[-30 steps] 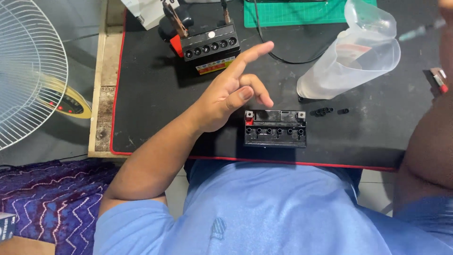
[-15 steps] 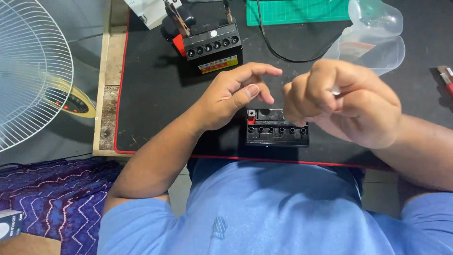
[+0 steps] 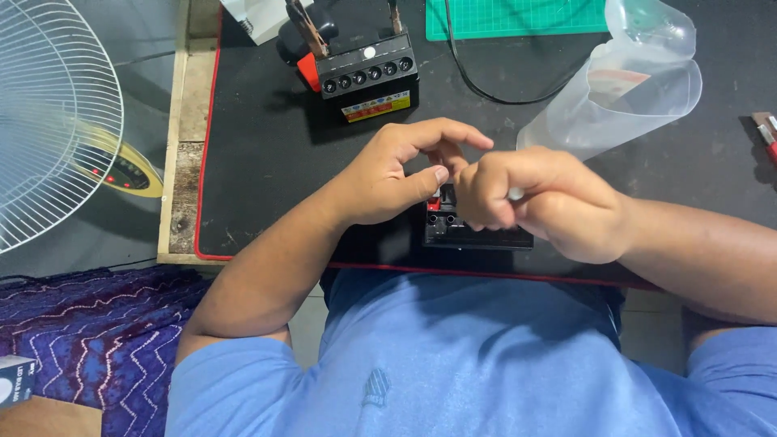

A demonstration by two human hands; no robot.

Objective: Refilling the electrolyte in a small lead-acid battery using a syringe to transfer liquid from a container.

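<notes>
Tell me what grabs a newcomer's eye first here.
Both hands meet mid-frame: the left hand and the curled right hand work over a small black battery at the black mat's near edge. Behind it sits a second battery with clamps attached; a white fan grille fills the left.

A wooden workbench [image 3: 184, 121] is carrying a red-edged black mat [image 3: 259, 162]. A small black battery [image 3: 477, 235] is sitting at the mat's near edge, a second battery [image 3: 366, 74] and a green cutting mat [image 3: 518, 16] are lying toward the far edge, and a clear plastic jug [image 3: 639, 89] is lying toward the right.
</notes>
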